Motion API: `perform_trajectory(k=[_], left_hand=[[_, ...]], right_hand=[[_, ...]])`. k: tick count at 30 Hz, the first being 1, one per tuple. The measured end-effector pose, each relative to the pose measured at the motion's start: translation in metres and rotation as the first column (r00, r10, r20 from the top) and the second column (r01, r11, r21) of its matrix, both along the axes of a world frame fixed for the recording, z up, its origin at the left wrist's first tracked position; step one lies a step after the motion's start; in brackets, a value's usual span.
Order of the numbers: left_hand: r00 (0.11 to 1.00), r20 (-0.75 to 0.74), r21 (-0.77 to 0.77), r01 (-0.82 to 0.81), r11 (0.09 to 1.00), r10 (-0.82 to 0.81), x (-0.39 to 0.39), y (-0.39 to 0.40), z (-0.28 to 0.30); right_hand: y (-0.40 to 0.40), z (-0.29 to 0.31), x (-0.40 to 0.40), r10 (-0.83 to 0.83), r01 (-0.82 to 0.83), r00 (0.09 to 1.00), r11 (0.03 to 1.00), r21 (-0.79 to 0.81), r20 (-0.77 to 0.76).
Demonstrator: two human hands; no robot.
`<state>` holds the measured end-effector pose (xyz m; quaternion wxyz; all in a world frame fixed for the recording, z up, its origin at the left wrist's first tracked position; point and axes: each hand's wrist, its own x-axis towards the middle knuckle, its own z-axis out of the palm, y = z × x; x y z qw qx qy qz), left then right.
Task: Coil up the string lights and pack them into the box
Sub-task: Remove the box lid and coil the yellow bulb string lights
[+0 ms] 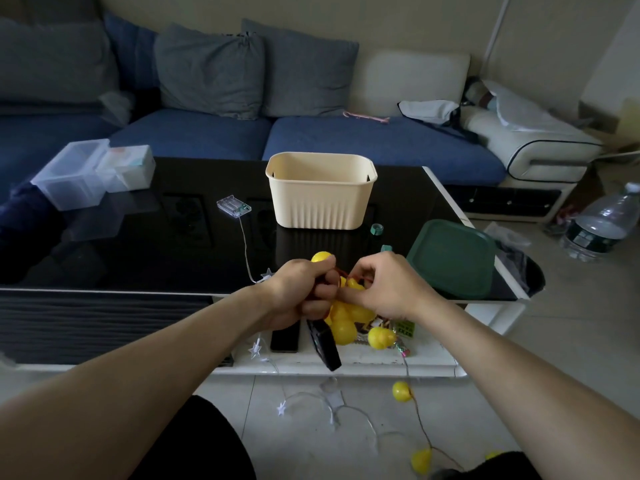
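The left hand is curled tight around a gathered bunch of the yellow string lights, several bulbs hanging just under its fingers along with a black battery pack. The right hand sits right beside it, pinching the thin reddish wire between thumb and fingertips. The loose tail trails down below the right wrist to the floor, with more bulbs on it. The cream box stands open beyond both hands, a green lid to the right of the right hand.

The strand looks light and floppy; the wire is fine and likely to tangle or kink, the smooth bulbs probably hollow plastic. Taking the wire between bulbs, not the bulbs, should give the surest hold.
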<state>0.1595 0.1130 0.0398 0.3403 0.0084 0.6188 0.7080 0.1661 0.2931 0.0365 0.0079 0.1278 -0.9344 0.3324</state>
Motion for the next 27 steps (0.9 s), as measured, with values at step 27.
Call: perform_trajectory(k=[27], left_hand=[[0.998, 0.018, -0.224, 0.066, 0.972, -0.064, -0.006, -0.012, -0.005]], right_hand=[[0.006, -0.001, -0.009, -0.274, 0.264, 0.934, 0.962, -0.074, -0.230]])
